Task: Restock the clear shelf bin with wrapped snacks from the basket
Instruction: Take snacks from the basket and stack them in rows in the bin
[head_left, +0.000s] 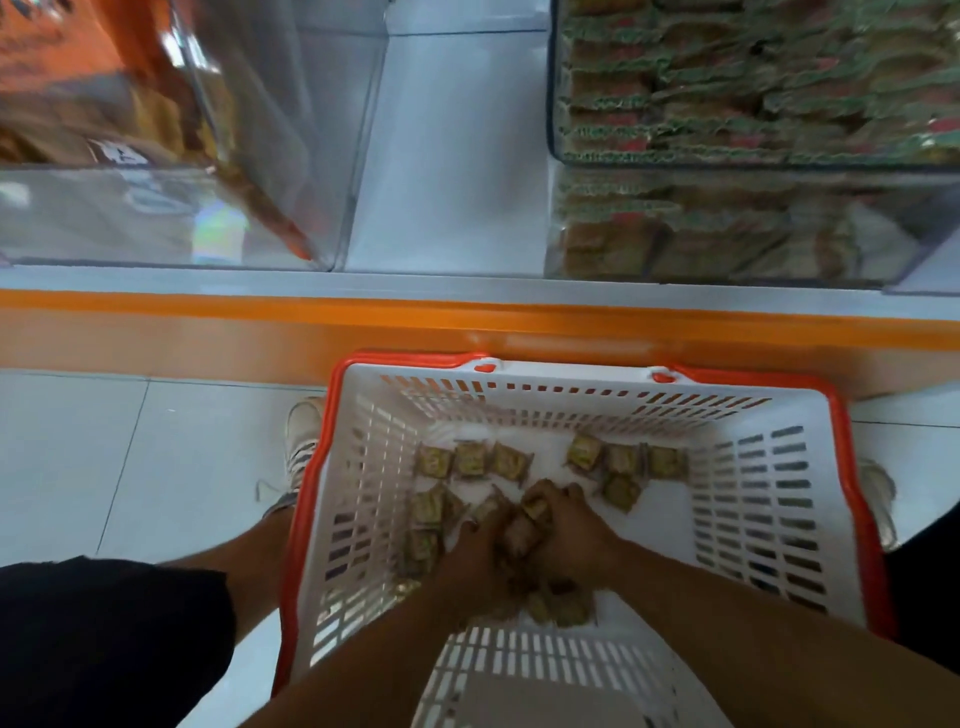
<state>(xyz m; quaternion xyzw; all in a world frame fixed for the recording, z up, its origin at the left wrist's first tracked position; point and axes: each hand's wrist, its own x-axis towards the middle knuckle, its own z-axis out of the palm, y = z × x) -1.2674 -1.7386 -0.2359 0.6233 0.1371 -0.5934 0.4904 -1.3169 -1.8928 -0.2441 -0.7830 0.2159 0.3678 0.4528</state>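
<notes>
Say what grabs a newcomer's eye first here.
Both hands, the left hand and right hand, are down in the white basket at bottom centre, gathering a clump of wrapped snacks, with more lying loose on its floor. Above it runs the orange shelf edge. At top right a clear bin is packed with green-wrapped packs.

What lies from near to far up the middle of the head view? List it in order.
White slotted plastic basket's near wall → left hand and right hand gathering small wrapped snacks → orange shelf edge → white shelf surface.
</notes>
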